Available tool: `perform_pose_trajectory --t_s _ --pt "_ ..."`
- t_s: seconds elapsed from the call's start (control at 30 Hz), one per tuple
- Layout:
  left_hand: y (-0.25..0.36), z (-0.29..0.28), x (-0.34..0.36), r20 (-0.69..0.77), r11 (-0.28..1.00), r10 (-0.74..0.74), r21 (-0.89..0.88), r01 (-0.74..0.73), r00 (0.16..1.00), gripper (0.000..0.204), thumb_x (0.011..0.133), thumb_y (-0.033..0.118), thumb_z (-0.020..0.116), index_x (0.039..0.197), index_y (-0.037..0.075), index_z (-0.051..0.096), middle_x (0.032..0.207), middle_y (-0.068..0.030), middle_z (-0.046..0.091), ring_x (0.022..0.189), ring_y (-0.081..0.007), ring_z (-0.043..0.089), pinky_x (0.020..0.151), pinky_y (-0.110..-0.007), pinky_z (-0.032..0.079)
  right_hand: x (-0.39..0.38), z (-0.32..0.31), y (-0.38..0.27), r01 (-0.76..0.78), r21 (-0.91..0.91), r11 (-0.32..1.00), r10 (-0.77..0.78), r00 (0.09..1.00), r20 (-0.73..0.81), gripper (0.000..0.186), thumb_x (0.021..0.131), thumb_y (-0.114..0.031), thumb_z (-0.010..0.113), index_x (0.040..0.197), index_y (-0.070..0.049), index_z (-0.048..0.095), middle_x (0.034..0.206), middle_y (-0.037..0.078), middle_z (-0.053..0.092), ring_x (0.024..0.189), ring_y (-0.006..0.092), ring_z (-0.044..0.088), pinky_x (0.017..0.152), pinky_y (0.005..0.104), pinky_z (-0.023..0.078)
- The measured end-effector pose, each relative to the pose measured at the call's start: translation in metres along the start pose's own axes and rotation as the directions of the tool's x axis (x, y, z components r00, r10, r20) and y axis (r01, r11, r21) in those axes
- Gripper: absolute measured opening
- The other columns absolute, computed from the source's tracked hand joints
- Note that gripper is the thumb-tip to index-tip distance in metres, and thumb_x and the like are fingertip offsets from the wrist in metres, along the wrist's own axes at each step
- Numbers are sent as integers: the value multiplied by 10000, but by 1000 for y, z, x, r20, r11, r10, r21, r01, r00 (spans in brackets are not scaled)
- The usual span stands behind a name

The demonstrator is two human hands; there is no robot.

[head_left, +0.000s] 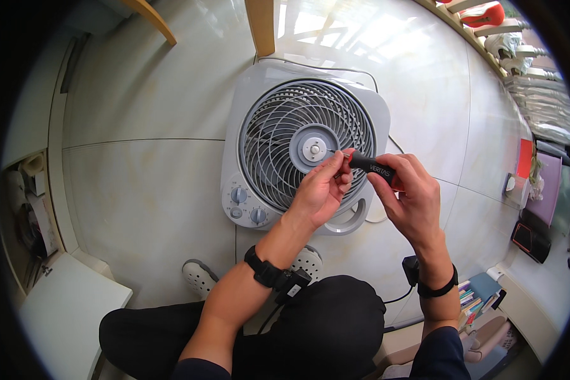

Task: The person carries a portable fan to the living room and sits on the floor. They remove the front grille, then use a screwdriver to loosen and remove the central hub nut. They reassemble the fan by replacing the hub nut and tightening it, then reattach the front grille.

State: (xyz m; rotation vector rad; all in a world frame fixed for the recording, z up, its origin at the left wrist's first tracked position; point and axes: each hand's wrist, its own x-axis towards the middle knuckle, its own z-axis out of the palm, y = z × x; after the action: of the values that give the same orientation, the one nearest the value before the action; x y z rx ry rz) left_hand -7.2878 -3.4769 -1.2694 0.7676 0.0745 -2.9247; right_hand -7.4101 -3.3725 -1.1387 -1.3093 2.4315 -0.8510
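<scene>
A grey box fan (237, 120) lies on its back on the floor, its spiral grille (269, 120) facing up. At the grille's middle is a round grey recess with a pale metal hub (315, 150). My right hand (411, 190) wraps round the black and red handle of a screwdriver (370, 166), which points left toward the hub. With thumb and forefinger, my left hand (323, 190) pinches the screwdriver's thin shaft close to its tip, over the right side of the hub. Whether a screw sits on the tip is too small to tell.
Two control knobs (239, 195) are on the fan's near left corner. Its cord (335, 67) runs behind it, beside a wooden leg (260, 28). An open cabinet door (76, 313) stands at the left; a black speaker-like box (531, 242) and books (470, 303) are at the right.
</scene>
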Motion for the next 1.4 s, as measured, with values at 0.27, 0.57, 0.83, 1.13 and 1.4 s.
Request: perform_pose_trajectory --t_s 0.27,0.57,0.83,1.13,1.4 --pt "-3 -13 6 52 978 -22 -205 33 998 281 1119 268 579 1246 33 666 942 6 597 808 -114 550 671 -241 449 26 1 -16 167 -107 980 -153 980 129 249 852 -78 823 1070 -64 703 891 80 651 711 253 660 612 371 528" --pt "-2 -18 6 77 956 -30 -290 52 997 250 1127 280 560 1200 60 653 928 -1 598 785 -118 545 677 -250 449 39 5 -28 226 -174 958 -181 954 240 282 835 -27 840 1081 -41 703 962 84 684 732 217 710 640 338 580" --pt "-3 -19 5 18 941 -24 -338 29 1000 250 1128 275 554 1180 61 671 904 -17 626 770 -121 553 678 -255 452 48 15 -36 268 -235 934 -201 940 274 237 854 -141 829 1039 -66 701 880 88 647 740 267 677 631 382 542" --pt "-8 -17 11 67 866 -45 -495 73 997 256 1127 255 540 1189 40 666 845 -11 601 732 -120 538 641 -255 413 57 12 -67 162 -393 905 -30 947 321 287 951 -258 749 1039 -16 622 721 124 643 645 335 674 597 430 533" --pt "-24 -10 20 26 828 -14 -559 26 1000 234 1090 301 629 1087 79 705 837 9 635 710 -110 558 621 -250 403 69 16 -65 5 -601 799 311 852 421 396 985 -364 707 986 28 649 728 229 693 645 375 706 602 440 547"
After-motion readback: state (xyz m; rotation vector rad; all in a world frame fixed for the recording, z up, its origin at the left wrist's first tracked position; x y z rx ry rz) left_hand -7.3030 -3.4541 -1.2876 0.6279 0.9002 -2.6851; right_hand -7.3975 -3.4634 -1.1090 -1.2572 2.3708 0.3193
